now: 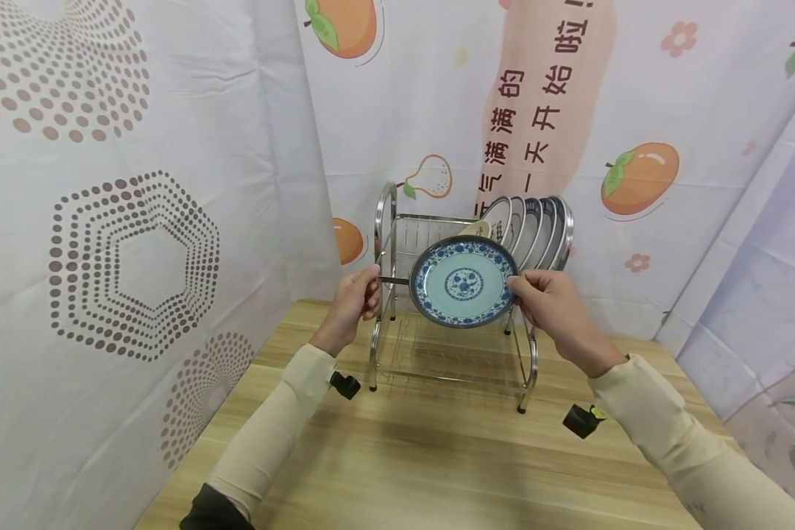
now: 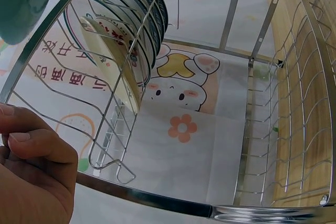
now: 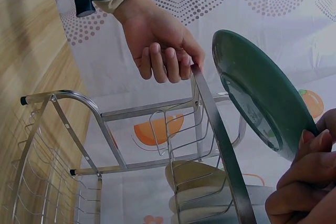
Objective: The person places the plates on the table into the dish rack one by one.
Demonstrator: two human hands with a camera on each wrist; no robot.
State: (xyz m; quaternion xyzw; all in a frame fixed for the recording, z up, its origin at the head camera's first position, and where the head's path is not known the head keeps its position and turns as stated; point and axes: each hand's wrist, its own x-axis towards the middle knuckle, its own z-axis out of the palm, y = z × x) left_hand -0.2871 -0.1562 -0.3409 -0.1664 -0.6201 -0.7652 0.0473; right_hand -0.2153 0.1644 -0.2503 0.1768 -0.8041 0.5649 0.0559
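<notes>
My right hand point(image 1: 550, 305) pinches the right rim of a round plate point(image 1: 464, 282), pale blue-green with a blue floral border and centre. The plate is held up in front of the upper tier of a metal two-tier dish rack point(image 1: 450, 378), its face towards me. The right wrist view shows the plate's green underside point(image 3: 268, 85) above the rack's front rail point(image 3: 223, 140). At the left end of that rail, my left hand point(image 1: 354, 302) grips the rack with curled fingers, also seen from the palm side as the left hand point(image 3: 157, 43).
Several plates point(image 1: 536, 232) stand on edge at the right of the upper tier. A cream dish point(image 2: 113, 59) leans beside them. The lower wire shelf point(image 1: 450, 353) sits close over the wooden table point(image 1: 397, 456). Printed curtains point(image 1: 384, 88) hang behind and at both sides.
</notes>
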